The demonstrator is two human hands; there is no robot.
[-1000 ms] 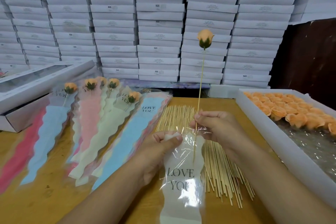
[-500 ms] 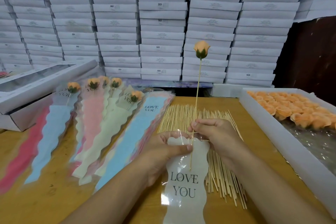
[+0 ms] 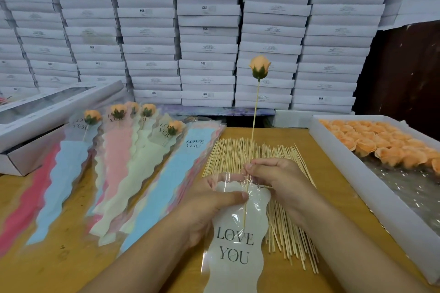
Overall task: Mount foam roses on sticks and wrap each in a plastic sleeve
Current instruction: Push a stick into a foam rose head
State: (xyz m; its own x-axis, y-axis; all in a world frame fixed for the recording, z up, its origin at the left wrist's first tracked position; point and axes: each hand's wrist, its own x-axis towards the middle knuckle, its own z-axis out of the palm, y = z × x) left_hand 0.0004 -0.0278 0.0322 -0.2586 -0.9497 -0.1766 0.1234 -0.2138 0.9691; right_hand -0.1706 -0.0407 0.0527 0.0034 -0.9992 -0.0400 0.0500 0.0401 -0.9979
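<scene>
right hand [image 3: 276, 178] pinches the stick [image 3: 254, 123], rose [image 3: 260, 67] up top; left hand [image 3: 212, 204] pinches the sleeve [image 3: 235, 245] mouth above the tabletop [image 3: 59, 257]. the sharp tip, partway in, could pierce the thin plastic if pushed crooked.

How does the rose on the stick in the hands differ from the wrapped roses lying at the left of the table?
The held rose stands upright, high above the table; the wrapped roses lie flat. Its stick is only partly inside the sleeve, with the bloom outside; theirs sit fully in sleeves. The right hand pinches its stick while the left hand holds the sleeve; nothing holds the others. All are orange with green bases.
</scene>
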